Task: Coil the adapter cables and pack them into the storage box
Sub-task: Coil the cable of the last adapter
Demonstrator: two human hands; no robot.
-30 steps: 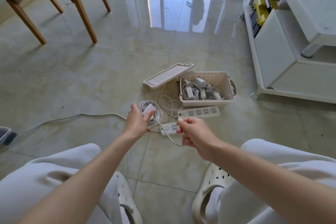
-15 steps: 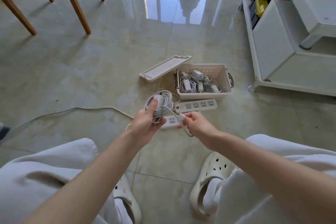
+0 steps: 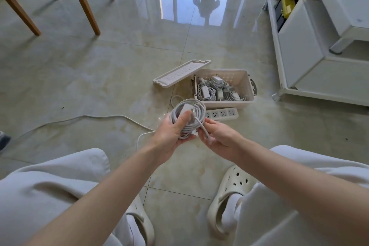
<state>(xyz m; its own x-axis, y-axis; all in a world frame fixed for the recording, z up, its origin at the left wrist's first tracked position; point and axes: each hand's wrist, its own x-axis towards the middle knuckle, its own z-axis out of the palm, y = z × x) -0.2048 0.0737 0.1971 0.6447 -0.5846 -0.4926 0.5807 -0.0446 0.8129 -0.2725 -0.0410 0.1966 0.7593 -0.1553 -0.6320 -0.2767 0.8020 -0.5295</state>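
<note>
Adapter cable (image 3: 198, 110), coiled: my left hand (image 3: 173, 132) grips the coil; my right hand (image 3: 219, 136) pinches its loose end. Storage box (image 3: 229, 104) uncovered, just beyond.

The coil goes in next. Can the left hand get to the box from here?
Probably yes. The box stands open just beyond the left hand, its lid off to the side, only a low power strip between. The right hand pinches the loose end of the coil, though.
</note>
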